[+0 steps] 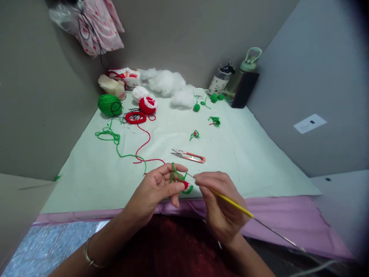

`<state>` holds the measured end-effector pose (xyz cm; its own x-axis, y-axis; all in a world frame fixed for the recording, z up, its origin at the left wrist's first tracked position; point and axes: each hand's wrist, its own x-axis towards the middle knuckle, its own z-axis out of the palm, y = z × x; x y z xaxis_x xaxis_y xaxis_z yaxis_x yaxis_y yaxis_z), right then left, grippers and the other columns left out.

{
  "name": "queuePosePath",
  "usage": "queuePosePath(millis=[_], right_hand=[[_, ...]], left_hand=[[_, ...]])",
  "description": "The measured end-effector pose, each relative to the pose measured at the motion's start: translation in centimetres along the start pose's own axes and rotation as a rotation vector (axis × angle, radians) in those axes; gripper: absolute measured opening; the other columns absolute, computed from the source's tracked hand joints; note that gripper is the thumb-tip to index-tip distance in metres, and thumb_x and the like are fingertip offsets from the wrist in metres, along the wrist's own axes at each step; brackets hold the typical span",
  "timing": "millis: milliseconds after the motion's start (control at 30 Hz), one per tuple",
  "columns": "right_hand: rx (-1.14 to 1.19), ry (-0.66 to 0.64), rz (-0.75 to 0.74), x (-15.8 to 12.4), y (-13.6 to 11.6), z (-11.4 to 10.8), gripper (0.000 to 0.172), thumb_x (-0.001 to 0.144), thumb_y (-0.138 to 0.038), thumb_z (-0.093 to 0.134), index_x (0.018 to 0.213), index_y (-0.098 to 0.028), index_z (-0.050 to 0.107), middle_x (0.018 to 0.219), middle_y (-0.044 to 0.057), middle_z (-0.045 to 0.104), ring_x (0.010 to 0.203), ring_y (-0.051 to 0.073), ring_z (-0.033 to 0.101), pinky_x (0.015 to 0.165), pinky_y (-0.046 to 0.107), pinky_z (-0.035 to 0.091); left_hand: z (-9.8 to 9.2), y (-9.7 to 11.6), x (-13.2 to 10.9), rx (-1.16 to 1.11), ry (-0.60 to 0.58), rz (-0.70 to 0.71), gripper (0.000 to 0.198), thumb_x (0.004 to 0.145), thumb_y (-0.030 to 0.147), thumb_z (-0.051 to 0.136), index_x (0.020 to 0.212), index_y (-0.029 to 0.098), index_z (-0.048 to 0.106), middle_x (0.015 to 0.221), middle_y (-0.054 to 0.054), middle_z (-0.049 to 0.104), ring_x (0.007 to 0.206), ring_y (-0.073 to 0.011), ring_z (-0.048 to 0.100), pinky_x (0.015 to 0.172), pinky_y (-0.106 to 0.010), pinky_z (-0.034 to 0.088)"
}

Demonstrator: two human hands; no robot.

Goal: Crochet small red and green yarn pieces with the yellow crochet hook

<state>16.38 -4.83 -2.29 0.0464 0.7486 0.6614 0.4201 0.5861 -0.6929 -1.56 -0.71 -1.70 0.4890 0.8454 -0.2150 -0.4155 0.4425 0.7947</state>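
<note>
My left hand [157, 190] pinches a small red and green crochet piece [187, 187], with green yarn [176, 175] looped over its forefinger. My right hand [219, 204] is closed round a yellow-handled crochet hook [233, 204] whose metal tip reaches into the piece. Both hands hover above the near edge of the pale green table cover [245, 154]. The green strand trails back across the cover to a loose tangle [108, 134] and towards the green yarn ball [109, 104].
Orange-handled thread snips [188, 155] lie just beyond my hands. At the back are a red yarn ball [148, 104], a red coil [135, 117], white stuffing [170, 84], small finished pieces [215, 121], two bottles [230, 79] and a dark phone [245, 90]. Grey walls close in on both sides.
</note>
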Motion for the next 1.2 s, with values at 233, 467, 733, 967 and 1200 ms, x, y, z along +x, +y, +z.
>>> queuePosePath(millis=[233, 467, 733, 967, 1200], right_hand=[[-0.008, 0.058, 0.025, 0.1, 0.0, 0.2, 0.034, 0.096, 0.000, 0.063, 0.112, -0.026, 0.078, 0.097, 0.003, 0.078, 0.091, 0.019, 0.073, 0.077, 0.033, 0.061], [0.047, 0.058, 0.068, 0.4, 0.1, -0.2, 0.031, 0.097, -0.002, 0.063, 0.110, -0.026, 0.079, 0.096, 0.004, 0.077, 0.090, 0.019, 0.073, 0.077, 0.035, 0.060], [0.211, 0.175, 0.179, 0.8, 0.5, -0.4, 0.022, 0.100, -0.010, 0.064, 0.103, -0.025, 0.080, 0.087, 0.002, 0.073, 0.078, 0.018, 0.067, 0.071, 0.034, 0.054], [0.178, 0.032, 0.156, -0.1, 0.0, -0.4, 0.025, 0.098, -0.007, 0.065, 0.107, -0.025, 0.079, 0.095, 0.003, 0.076, 0.089, 0.019, 0.070, 0.079, 0.035, 0.058], [0.132, -0.001, 0.124, 0.2, -0.1, -0.4, 0.026, 0.099, -0.006, 0.063, 0.108, -0.025, 0.079, 0.097, 0.003, 0.076, 0.091, 0.018, 0.070, 0.080, 0.033, 0.058]], left_hand=[[-0.1, 0.0, -0.1, 0.028, 0.070, 0.042, 0.025, 0.082, 0.027, 0.091, 0.099, 0.017, 0.076, 0.084, 0.004, 0.067, 0.049, -0.0031, 0.061, 0.053, -0.018, 0.052], [-0.4, -0.1, -0.1, 0.076, 0.090, 0.032, 0.027, 0.081, 0.029, 0.091, 0.102, 0.017, 0.079, 0.083, 0.003, 0.067, 0.050, -0.0043, 0.058, 0.053, -0.020, 0.049], [-0.2, 0.3, -0.3, 0.092, 0.102, 0.016, 0.025, 0.082, 0.032, 0.089, 0.101, 0.017, 0.081, 0.069, 0.004, 0.063, 0.053, -0.0084, 0.059, 0.054, -0.022, 0.045], [0.0, 0.3, -0.3, 0.076, 0.094, 0.025, 0.025, 0.081, 0.033, 0.088, 0.099, 0.017, 0.080, 0.071, 0.003, 0.065, 0.051, -0.0081, 0.058, 0.053, -0.024, 0.045], [-0.1, 0.4, -0.3, 0.090, 0.084, 0.017, 0.023, 0.084, 0.032, 0.087, 0.101, 0.018, 0.080, 0.069, 0.004, 0.064, 0.052, -0.0087, 0.059, 0.054, -0.023, 0.045]])
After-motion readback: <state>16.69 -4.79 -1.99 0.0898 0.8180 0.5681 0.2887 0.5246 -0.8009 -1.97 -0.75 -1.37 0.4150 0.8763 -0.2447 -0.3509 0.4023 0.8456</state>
